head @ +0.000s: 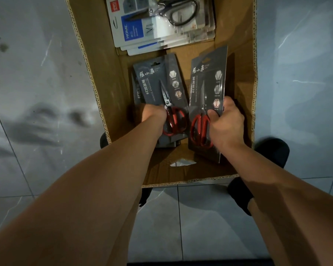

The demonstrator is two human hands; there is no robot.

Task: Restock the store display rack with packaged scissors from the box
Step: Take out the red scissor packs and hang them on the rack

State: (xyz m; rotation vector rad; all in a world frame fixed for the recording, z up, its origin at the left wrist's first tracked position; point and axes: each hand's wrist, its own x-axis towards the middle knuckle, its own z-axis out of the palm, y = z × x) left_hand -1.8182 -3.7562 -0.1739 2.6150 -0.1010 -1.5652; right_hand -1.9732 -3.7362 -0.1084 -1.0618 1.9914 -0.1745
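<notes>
An open cardboard box (92,77) sits on the floor below me. My right hand (226,122) grips a dark pack of red-handled scissors (207,87), tilted up off the box bottom. My left hand (153,113) reaches into the box and holds the top pack of a small stack of the same dark scissor packs (154,83), its fingers hidden under the pack. At the far end of the box lies a stack of white and blue packs with black-handled scissors (161,22).
Grey marbled floor tiles (37,93) surround the box. Dark feet or shoes (273,150) show beside and below the box's near edge. The display rack is out of view.
</notes>
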